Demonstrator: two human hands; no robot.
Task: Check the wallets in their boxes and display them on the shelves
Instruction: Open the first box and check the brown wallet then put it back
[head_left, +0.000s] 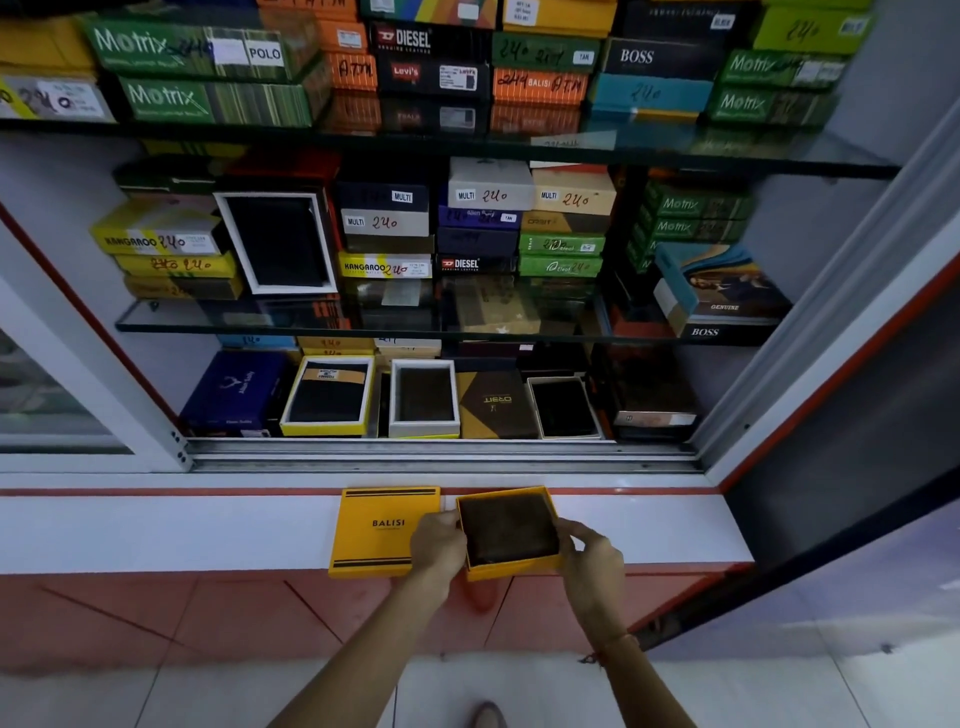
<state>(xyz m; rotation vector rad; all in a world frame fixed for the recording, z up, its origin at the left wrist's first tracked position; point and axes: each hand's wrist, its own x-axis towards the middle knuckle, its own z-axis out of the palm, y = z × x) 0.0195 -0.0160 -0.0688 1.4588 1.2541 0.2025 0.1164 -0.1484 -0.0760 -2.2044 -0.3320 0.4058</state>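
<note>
An open yellow box (511, 570) sits on the white ledge (156, 535) below the cabinet, with a dark brown wallet (506, 527) lying in it. My left hand (436, 545) grips the box's left side and my right hand (592, 558) grips its right side. The box's yellow lid (376, 530), marked BALISI, lies flat on the ledge just to the left, partly under my left hand.
Glass shelves (467, 148) above hold several stacked wallet boxes. The bottom shelf shows open display boxes: a yellow one (330, 397), a white one (423, 397) and another white one (563, 408). An open cabinet door (831, 415) stands at the right.
</note>
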